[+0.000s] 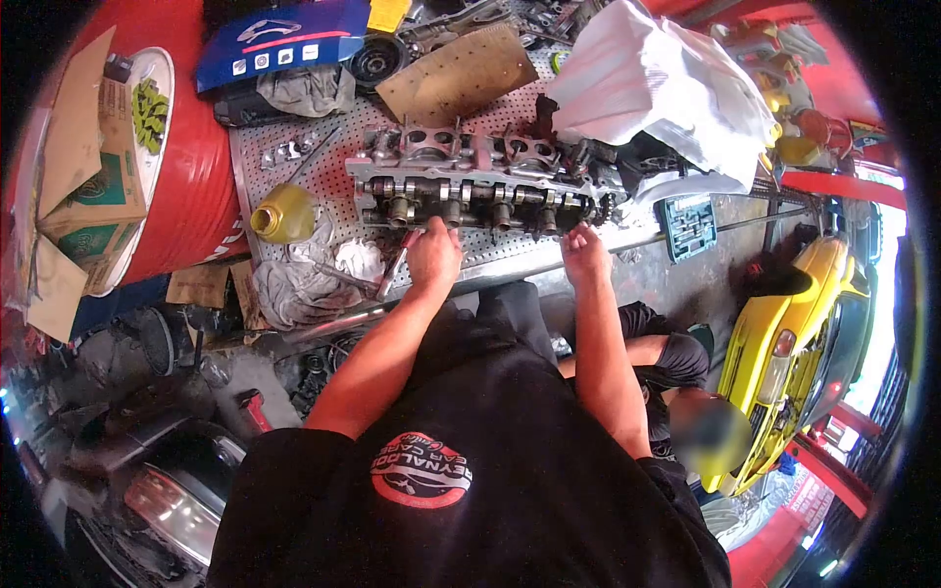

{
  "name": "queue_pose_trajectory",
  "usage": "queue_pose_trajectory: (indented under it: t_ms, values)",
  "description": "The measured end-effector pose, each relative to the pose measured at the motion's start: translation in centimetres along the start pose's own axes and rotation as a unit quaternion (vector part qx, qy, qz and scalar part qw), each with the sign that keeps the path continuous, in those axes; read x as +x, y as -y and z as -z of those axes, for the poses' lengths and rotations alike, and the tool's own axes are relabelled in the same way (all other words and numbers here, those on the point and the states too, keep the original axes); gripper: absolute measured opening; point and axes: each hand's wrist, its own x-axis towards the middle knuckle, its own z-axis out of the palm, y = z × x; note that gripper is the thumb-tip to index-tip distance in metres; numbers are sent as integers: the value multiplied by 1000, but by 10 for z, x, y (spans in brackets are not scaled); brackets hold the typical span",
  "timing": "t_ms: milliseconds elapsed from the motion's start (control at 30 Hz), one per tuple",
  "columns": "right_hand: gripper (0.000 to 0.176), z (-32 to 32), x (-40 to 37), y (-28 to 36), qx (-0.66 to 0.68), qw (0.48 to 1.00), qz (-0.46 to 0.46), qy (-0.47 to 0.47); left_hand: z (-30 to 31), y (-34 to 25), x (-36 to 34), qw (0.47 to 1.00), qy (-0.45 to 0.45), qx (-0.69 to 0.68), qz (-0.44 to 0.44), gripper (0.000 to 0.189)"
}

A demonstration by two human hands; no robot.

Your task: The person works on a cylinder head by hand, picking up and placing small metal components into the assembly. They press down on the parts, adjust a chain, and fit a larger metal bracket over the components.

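Observation:
An engine cylinder head [470, 186] lies lengthwise on the perforated metal bench, its camshaft and the row of round lifters facing me. My left hand [434, 260] is closed, with curled fingertips at the head's near edge, left of its middle. At the near edge by the right end, my right hand [587, 258] is also closed, thumb and fingers drawn together. Both hands appear to grip that edge, though the undersides of the fingers are hidden. A tool with a reddish handle [397, 263] lies just left of my left hand.
Left of the head are a yellow plastic jug [284, 214] and crumpled rags [302, 286]. Behind it stand a brown gasket sheet [458, 80] and white cloth [652, 83]. A teal socket set [687, 227] is at right. A person [676, 365] is low beside my right arm.

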Motion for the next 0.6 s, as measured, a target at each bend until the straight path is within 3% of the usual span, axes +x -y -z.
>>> queue_pose_trajectory:
  t_ms: [33,133,233,300,400,600]
  values:
    - [22,-3,-5,1,12,1000,1,-18,-5,2,-2,1000,8,-2,2,31]
    - [27,-10,-19,14,95,989,-109,-7,-1,-6,-3,999,14,-13,33,31]
    - [30,-2,4,9,87,991,-96,38,9,-14,3,998,-32,-8,49,33]
    - [28,1,9,7,64,994,-73,53,4,-11,3,998,-57,-18,-1,33]
    - [9,15,26,2,55,998,-21,23,-5,-4,3,997,-74,14,-34,34]
    - [8,6,7,9,97,990,-98,22,9,-5,0,999,-46,3,-26,34]
